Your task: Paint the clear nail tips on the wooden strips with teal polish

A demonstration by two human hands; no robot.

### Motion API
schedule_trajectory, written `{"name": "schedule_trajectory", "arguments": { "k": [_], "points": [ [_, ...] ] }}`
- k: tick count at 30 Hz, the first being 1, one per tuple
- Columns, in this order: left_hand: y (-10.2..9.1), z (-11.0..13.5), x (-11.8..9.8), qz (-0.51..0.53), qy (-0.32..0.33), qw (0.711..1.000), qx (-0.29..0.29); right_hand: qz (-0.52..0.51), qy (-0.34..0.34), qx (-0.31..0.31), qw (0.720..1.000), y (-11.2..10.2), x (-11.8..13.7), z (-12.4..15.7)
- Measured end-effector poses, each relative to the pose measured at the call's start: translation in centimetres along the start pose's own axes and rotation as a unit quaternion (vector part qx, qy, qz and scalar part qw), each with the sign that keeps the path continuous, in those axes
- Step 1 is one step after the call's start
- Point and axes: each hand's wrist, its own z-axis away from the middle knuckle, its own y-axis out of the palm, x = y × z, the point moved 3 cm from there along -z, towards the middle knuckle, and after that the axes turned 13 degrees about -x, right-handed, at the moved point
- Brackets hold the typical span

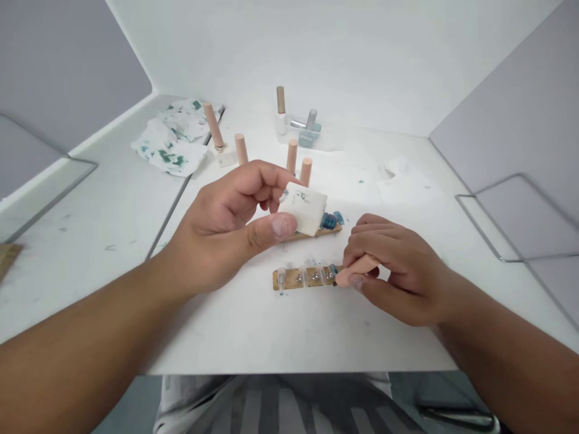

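Observation:
My left hand (pixel 235 229) grips a square white nail polish bottle (pixel 303 208) between thumb and fingers, above the table. My right hand (pixel 398 265) pinches a pink nail polish cap (pixel 359 270) by its side; its brush end is hidden behind the fingers. Below the cap lies a wooden strip (pixel 289 279) bearing several false nails (pixel 316 275), mostly clear, with a teal one at the right end beside the cap. Behind the bottle, a second wooden strip (pixel 332 230) carries dark teal nails (pixel 331 220), partly covered by the bottle and my left hand.
Several pink-capped bottles (pixel 220 141) stand behind my left hand. A clear plastic tray (pixel 332 143) with more bottles sits at the back. Paint-stained tissue (pixel 169 141) lies at the back left, a crumpled white piece (pixel 398 172) at right. Wire frames (pixel 502 259) flank the table.

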Motion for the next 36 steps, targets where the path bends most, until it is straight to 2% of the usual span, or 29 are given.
{"name": "schedule_trajectory", "arguments": {
  "k": [4, 9, 15, 20, 23, 27, 30, 33, 36],
  "points": [
    [0.01, 0.02, -0.01, 0.007, -0.009, 1.0, 0.001, -0.018, -0.001, -0.016, 1.0, -0.21, 0.09, -0.18],
    [0.07, -0.04, -0.09, 0.027, -0.007, 1.0, 0.005, 0.033, 0.015, -0.023, 0.999, -0.01, -0.14, -0.24],
    [0.1, -0.11, -0.03, 0.032, -0.016, 0.999, 0.004, 0.061, 0.02, -0.063, 0.996, -0.06, -0.02, -0.38],
    [0.04, -0.05, -0.15, 0.027, -0.001, 1.0, -0.001, 0.013, 0.028, -0.052, 0.998, -0.24, 0.01, -0.46],
    [-0.04, -0.01, -0.21, 0.024, 0.002, 1.0, 0.002, 0.048, 0.025, -0.046, 0.997, -0.09, -0.19, -0.42],
    [-0.1, 0.0, -0.24, 0.013, 0.002, 1.0, -0.002, 0.116, 0.045, -0.081, 0.989, -0.13, -0.45, -0.44],
    [-0.1, -0.04, -0.27, 0.01, 0.008, 1.0, -0.007, 0.093, 0.067, -0.103, 0.988, -0.39, -0.36, -0.53],
    [-0.09, -0.09, -0.3, 0.014, 0.013, 1.0, -0.005, 0.052, 0.093, -0.092, 0.99, -0.46, -0.37, -0.51],
    [-0.09, -0.1, -0.31, 0.018, 0.013, 1.0, -0.004, 0.07, 0.095, -0.069, 0.991, -0.26, -0.65, -0.31]
  ]
}}
